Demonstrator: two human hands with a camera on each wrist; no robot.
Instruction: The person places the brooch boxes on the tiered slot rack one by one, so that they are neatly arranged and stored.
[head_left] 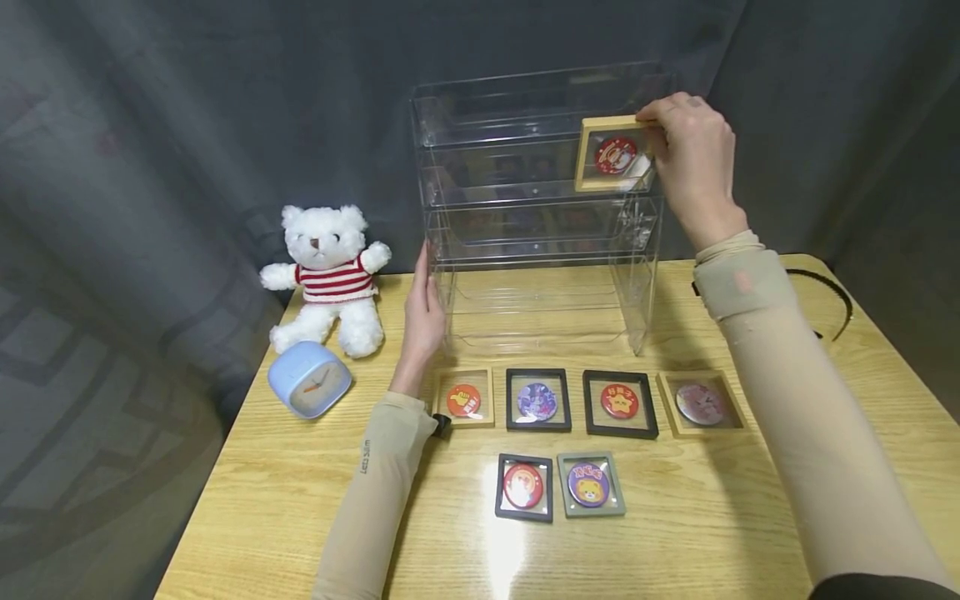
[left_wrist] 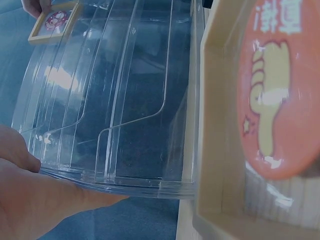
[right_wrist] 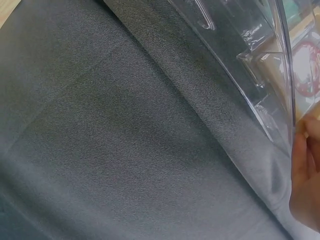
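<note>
My right hand (head_left: 693,154) pinches a yellow wood-coloured display frame (head_left: 598,185) by its upper right corner. It holds the frame upright, with a round red badge (head_left: 617,155) inside, in front of the upper right tiers of a clear stepped display rack (head_left: 536,196). In the right wrist view the fingertips (right_wrist: 301,135) grip its edge beside a clear panel. My left hand (head_left: 424,321) rests with straight fingers along the rack's left side; the left wrist view shows a finger (left_wrist: 95,197) against that side panel. Small framed badges on the rack's middle tiers show faintly through the plastic.
Several framed badges lie in front of the rack, including a thumbs-up one (head_left: 463,401) beside my left wrist and a bear one (head_left: 588,485). A white teddy bear (head_left: 336,282) and blue clock (head_left: 309,379) stand left. A black headband (head_left: 838,292) lies right. Dark curtain (head_left: 225,100) hangs behind.
</note>
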